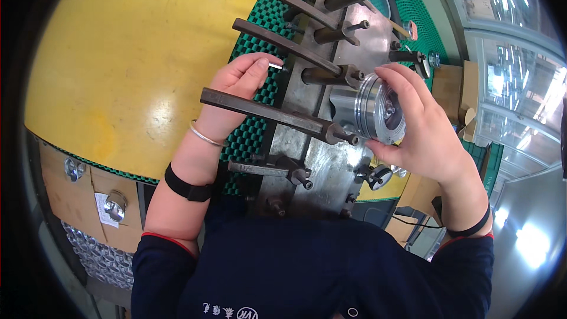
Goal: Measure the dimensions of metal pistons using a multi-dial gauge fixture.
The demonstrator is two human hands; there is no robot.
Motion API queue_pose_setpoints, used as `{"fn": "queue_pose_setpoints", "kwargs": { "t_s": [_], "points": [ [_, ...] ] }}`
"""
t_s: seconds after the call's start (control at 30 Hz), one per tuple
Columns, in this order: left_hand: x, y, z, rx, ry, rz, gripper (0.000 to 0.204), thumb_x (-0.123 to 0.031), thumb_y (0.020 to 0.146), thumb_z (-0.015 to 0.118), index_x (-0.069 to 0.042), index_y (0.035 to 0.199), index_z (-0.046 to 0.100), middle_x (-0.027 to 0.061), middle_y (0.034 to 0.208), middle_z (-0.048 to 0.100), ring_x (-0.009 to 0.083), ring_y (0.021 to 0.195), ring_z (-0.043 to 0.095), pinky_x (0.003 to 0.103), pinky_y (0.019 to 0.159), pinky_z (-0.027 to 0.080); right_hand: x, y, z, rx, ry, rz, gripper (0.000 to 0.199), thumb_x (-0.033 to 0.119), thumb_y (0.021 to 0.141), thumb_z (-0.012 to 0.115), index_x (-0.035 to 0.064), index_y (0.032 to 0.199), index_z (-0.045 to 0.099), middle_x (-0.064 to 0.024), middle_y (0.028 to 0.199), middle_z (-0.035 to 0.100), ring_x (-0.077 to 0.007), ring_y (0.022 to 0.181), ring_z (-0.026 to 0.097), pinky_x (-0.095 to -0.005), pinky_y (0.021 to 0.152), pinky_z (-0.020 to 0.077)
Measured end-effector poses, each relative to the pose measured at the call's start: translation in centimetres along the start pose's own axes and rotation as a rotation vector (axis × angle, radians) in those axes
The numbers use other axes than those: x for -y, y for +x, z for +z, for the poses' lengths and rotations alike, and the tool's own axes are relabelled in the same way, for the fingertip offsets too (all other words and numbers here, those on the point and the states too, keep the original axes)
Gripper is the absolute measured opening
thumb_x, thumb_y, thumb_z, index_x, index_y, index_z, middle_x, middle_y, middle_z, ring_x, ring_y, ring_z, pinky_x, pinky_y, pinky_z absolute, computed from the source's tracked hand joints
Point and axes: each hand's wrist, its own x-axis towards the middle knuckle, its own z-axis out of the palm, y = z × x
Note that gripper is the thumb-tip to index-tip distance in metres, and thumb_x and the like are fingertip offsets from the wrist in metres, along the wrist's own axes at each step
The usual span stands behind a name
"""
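My right hand [430, 127] grips a shiny metal piston [367, 109] by its crown end, thumb below and fingers above. The piston lies on its side at the steel fixture [325, 177], ring grooves toward my palm and skirt toward the fixture's middle. Pinched between thumb and fingers of my left hand [241, 80] is a short, bright metal pin [275, 66], held at the fixture's left side. A long dark lever bar [260, 109] passes between my hands, close to my left wrist. Another lever bar [283, 41] extends above my left hand.
More clamp levers [307, 10] stand along the fixture. Under it lies a green mesh mat [239, 142], beside a yellow board [136, 82] on the left. Pistons [115, 205] sit on cardboard at lower left, above many packed metal parts [97, 254]. Cardboard boxes [452, 91] stand right.
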Motion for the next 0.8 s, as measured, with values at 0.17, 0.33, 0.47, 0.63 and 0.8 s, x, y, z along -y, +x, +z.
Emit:
{"fn": "queue_pose_setpoints", "kwargs": {
  "t_s": [0.17,0.33,0.47,0.63,0.8],
  "points": [
    [0.2,0.0,-0.7,0.055,0.016,0.000,0.023,-0.020,0.098,0.052,-0.003,0.103,0.066,-0.0086,0.070,0.045,0.0019,0.064,0.039,0.019,0.058,0.034,-0.3,0.3,0.0,-0.007,-0.017,-0.013,0.084,0.007,0.056,0.081,0.0050,0.130,0.041,-0.0167,0.127,0.046,-0.0366,0.111,0.052,-0.0394,0.091,0.0480],
    [0.4,1.0,-1.4,0.103,0.366,0.225,0.021,-0.018,0.095,0.055,-0.002,0.103,0.066,0.0033,0.089,0.062,0.0143,0.090,0.056,0.028,0.084,0.043,-0.6,0.3,-0.1,-0.004,-0.037,-0.036,0.085,0.006,0.055,0.081,0.0059,0.130,0.043,-0.0154,0.126,0.047,-0.0355,0.109,0.054,-0.0391,0.089,0.0495],
    [-0.2,1.4,-2.0,0.148,0.483,0.321,0.020,-0.018,0.095,0.056,-0.003,0.102,0.067,0.0011,0.080,0.058,0.0113,0.079,0.053,0.026,0.074,0.044,-0.7,0.5,0.1,-0.005,-0.053,-0.052,0.084,0.007,0.055,0.080,0.0063,0.130,0.043,-0.0151,0.126,0.047,-0.0351,0.108,0.055,-0.0390,0.088,0.0500],
    [-1.1,1.0,-1.7,0.167,0.231,-0.121,0.024,-0.022,0.095,0.057,-0.003,0.103,0.068,-0.0043,0.072,0.053,0.0048,0.065,0.045,0.021,0.061,0.039,-1.2,0.4,-0.1,-0.006,-0.041,-0.067,0.085,0.007,0.054,0.080,0.0063,0.130,0.043,-0.0146,0.126,0.047,-0.0350,0.108,0.055,-0.0387,0.088,0.0502],
    [-0.1,0.3,-0.8,0.061,0.171,-0.088,0.026,-0.024,0.095,0.057,-0.003,0.107,0.067,-0.0054,0.069,0.050,0.0045,0.062,0.042,0.021,0.058,0.038,-1.0,0.4,-0.2,0.057,-0.047,-0.046,0.086,0.009,0.055,0.080,0.0033,0.132,0.043,-0.0187,0.133,0.044,-0.0363,0.117,0.051,-0.0386,0.098,0.0444]
  ]
}}
